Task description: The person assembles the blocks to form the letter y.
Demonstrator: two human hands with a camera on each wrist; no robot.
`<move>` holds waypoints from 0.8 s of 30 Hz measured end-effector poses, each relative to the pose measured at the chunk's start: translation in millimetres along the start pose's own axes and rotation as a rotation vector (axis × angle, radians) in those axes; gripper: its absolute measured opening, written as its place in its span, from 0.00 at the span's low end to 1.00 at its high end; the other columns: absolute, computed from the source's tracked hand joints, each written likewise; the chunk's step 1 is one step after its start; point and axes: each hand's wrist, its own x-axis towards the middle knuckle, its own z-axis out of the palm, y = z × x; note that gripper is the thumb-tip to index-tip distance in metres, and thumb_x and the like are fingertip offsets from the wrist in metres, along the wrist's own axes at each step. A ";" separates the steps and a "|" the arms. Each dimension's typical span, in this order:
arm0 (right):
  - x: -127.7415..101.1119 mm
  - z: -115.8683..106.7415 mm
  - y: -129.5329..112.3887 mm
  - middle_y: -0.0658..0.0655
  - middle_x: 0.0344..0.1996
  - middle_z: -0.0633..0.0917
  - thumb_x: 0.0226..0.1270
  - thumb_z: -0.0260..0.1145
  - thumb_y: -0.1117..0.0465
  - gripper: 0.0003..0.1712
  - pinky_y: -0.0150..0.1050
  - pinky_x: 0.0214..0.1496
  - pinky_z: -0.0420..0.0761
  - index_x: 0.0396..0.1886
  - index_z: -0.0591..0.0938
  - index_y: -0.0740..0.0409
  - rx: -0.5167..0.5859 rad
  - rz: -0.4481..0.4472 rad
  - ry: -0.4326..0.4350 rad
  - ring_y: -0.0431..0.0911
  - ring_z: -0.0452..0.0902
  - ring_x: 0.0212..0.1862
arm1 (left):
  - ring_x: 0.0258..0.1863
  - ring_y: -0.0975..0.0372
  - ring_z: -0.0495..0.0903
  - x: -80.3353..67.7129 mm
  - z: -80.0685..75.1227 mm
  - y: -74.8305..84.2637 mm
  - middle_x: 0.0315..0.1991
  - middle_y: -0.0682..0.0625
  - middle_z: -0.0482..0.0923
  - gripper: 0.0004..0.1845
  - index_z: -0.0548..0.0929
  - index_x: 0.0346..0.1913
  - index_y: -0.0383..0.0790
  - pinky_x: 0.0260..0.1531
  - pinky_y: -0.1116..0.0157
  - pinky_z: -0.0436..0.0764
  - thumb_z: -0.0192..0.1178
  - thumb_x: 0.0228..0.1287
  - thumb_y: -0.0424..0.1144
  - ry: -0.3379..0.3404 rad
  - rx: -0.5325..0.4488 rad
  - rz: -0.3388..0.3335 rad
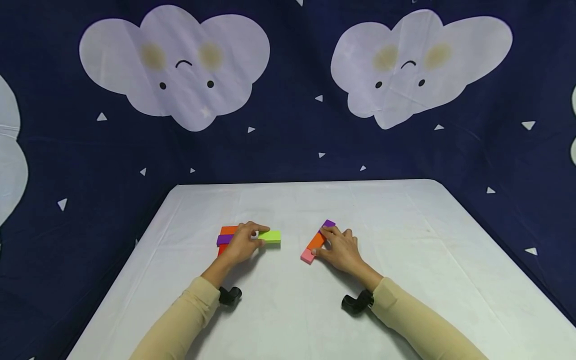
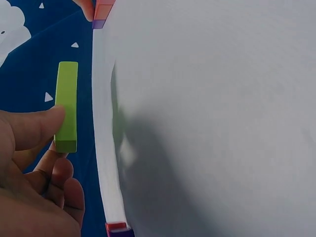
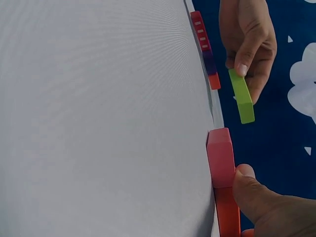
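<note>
A green block is being pinched by the left hand, just to the right of an orange and purple pile on the white table. Further right of that pile, a row of pink, orange and purple blocks is being gripped by the right hand.

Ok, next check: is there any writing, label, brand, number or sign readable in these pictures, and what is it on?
None: no view shows any readable text.
Green block, held by the left hand: plain, no marking.
Pink, orange and purple blocks under the right hand: plain.
Backdrop: only cloud faces and white triangles, no letters.
White table: unmarked.
</note>
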 end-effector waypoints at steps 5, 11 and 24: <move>-0.3 0.0 -0.1 0.54 0.62 0.75 0.51 0.69 0.39 0.41 0.43 0.40 0.59 0.63 0.74 0.53 -0.001 -0.001 0.004 0.55 0.64 0.45 | 0.44 0.54 0.70 2.9 5.9 4.1 0.46 0.44 0.80 0.19 0.84 0.49 0.40 0.39 0.66 0.65 0.63 0.53 0.27 -0.025 -0.016 -0.005; -0.8 -0.2 -0.6 0.54 0.62 0.75 0.52 0.69 0.39 0.41 0.43 0.41 0.59 0.64 0.73 0.53 0.002 0.001 -0.001 0.55 0.64 0.45 | 0.45 0.54 0.70 5.4 13.5 8.2 0.45 0.45 0.80 0.18 0.84 0.49 0.41 0.39 0.66 0.65 0.63 0.54 0.26 -0.071 -0.042 -0.033; -0.4 0.3 0.8 0.52 0.62 0.74 0.52 0.69 0.38 0.42 0.42 0.41 0.59 0.63 0.74 0.53 -0.005 -0.001 0.002 0.54 0.64 0.45 | 0.42 0.57 0.69 9.3 31.8 8.2 0.44 0.48 0.79 0.18 0.85 0.47 0.43 0.41 0.65 0.67 0.64 0.52 0.25 -0.158 -0.076 -0.051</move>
